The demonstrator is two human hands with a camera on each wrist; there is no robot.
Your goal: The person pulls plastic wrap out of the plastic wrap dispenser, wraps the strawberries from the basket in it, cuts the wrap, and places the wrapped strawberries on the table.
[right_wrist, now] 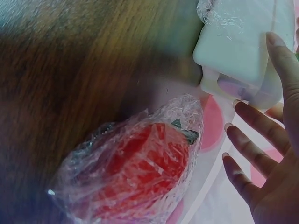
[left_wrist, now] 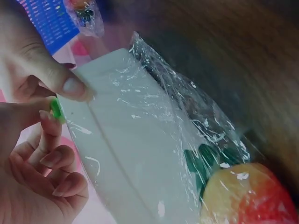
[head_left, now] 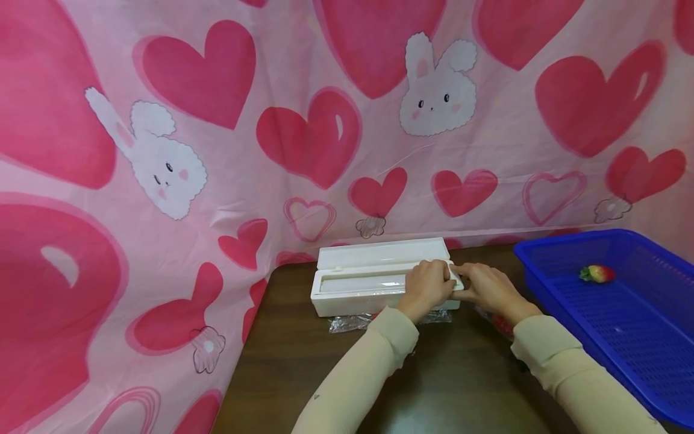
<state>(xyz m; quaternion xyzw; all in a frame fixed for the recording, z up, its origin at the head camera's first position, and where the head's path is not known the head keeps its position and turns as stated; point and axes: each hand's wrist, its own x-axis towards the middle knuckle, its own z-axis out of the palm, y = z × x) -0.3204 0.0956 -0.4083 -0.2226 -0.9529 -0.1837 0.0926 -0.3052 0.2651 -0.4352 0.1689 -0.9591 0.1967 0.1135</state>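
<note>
Pink heart-printed cloth (head_left: 295,66) behind wooden table (head_left: 303,374). At far side, smooth white box (head_left: 360,286), lid up; crinkly film (left_wrist: 205,122), apparently uncut, over plump fruit (left_wrist: 252,196). Green slider (left_wrist: 57,111) pinched by left hand (head_left: 427,290); box end gripped by right hand (head_left: 492,290), lower fingers apart. At right, red fruit (right_wrist: 145,172) already wrapped; in latticed blue basket (head_left: 650,325), strawberry (head_left: 599,273) seemingly unwrapped.
</note>
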